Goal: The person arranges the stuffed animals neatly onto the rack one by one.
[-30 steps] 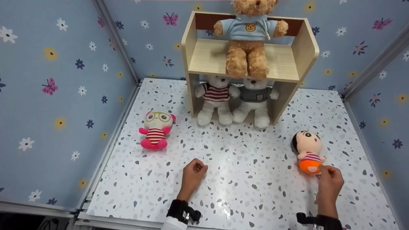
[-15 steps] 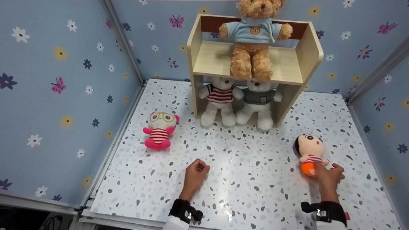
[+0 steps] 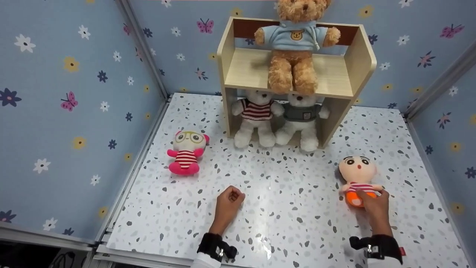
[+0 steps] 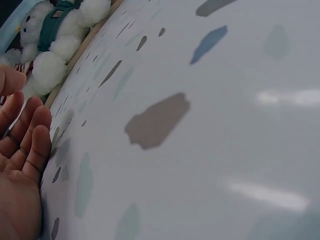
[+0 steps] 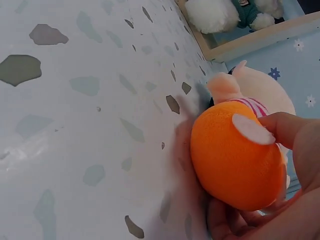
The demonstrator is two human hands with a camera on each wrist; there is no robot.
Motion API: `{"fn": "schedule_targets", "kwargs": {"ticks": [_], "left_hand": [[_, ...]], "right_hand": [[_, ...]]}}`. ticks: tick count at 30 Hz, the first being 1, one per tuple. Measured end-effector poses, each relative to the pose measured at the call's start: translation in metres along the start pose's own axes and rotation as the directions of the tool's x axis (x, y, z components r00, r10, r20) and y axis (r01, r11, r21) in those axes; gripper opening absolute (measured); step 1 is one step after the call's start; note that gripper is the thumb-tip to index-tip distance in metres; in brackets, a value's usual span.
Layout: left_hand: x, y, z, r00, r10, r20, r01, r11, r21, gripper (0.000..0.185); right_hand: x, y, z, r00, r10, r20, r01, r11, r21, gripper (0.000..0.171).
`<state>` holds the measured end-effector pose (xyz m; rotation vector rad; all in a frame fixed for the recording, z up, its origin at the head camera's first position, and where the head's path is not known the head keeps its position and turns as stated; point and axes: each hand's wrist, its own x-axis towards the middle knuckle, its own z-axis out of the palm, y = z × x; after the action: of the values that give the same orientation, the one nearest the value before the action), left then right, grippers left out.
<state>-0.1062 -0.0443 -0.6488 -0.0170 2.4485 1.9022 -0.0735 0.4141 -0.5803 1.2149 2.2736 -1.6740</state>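
Observation:
My right hand (image 3: 377,208) grips the lower body of a plush boy doll (image 3: 357,170) with black hair, a striped top and an orange bottom. In the right wrist view the thumb lies on the front of the orange bottom (image 5: 235,160) and the fingers curl beneath it. The doll lies face up at the table's right side. My left hand (image 3: 227,204) rests on the table near its front middle, fingers loosely curled around nothing. To its upper left lies a pink plush panda (image 3: 186,152) with yellow glasses and a striped body.
A two-tier wooden shelf (image 3: 256,69) stands at the back. On top sits a brown teddy bear (image 3: 293,48) in a blue hoodie; below sit two white bears, one in stripes (image 3: 256,111), one in grey-green (image 3: 301,113). Flowered panels (image 3: 74,123) wall the speckled table (image 3: 282,178).
The right hand has moved onto the doll's lower body and taken hold of it. The doll has turned, its face now pointing more upward. The left hand stays put.

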Motion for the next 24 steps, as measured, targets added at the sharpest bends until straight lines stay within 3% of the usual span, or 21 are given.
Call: {"fn": "schedule_targets", "kwargs": {"ticks": [5,13,24], "left_hand": [[0.0,0.0,0.0,1.0,0.009,0.003,-0.009,1.0,0.01,0.011],[0.0,0.001,0.0,0.999,0.034,-0.003,-0.034,0.999,-0.009,0.011],[0.0,0.002,0.001,1.0,0.026,0.005,-0.026,1.0,0.014,0.01]], "right_hand": [[-0.001,0.004,0.01,0.999,-0.041,0.019,0.043,0.995,-0.089,0.096],[-0.004,0.006,0.024,0.987,-0.148,0.054,0.157,0.961,-0.227,0.072],[-0.011,0.002,0.02,0.996,-0.093,0.017,0.095,0.966,-0.24,0.09]]}}
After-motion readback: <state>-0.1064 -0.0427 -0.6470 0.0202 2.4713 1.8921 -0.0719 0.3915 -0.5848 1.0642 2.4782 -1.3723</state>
